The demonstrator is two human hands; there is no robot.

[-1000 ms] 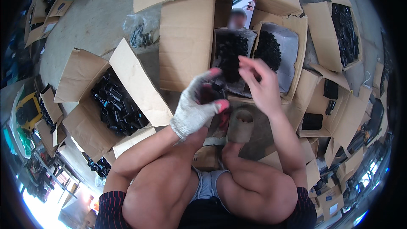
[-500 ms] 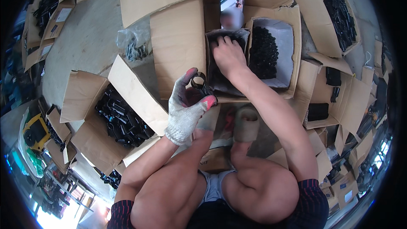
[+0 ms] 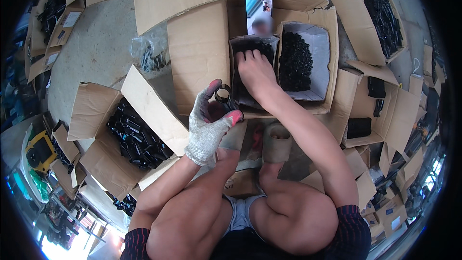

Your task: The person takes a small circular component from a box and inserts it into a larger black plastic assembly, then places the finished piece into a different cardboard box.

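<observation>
One person, seen from above, sits among open cardboard boxes with two hands at work. The left hand (image 3: 211, 120), in one grey knit glove with red fingertips, is raised above the knees and pinches one small black ring-shaped part (image 3: 223, 94) between thumb and forefinger; the other fingers curl loosely. The right hand (image 3: 255, 70), bare, reaches forward into the small dark box (image 3: 238, 45), fingers bent down and pressed onto the black parts inside; whether it grips any of them cannot be told.

Just right of that box, touching it, stands one white-lined box (image 3: 321, 48) heaped with small black parts. One phone (image 3: 259, 12) with a lit screen leans upright behind these two boxes. One large cardboard flap (image 3: 199, 53) lies just left of the dark box.

At the person's left, one open carton (image 3: 96, 110) holds longer black parts. One clear plastic bag (image 3: 149, 55) of black pieces lies on the concrete floor (image 3: 91, 53) beyond it. At upper right, one further carton (image 3: 356, 9) holds black parts. One yellow device (image 3: 38, 149) sits at far left. One brown cylinder (image 3: 276, 139) stands between the knees.
</observation>
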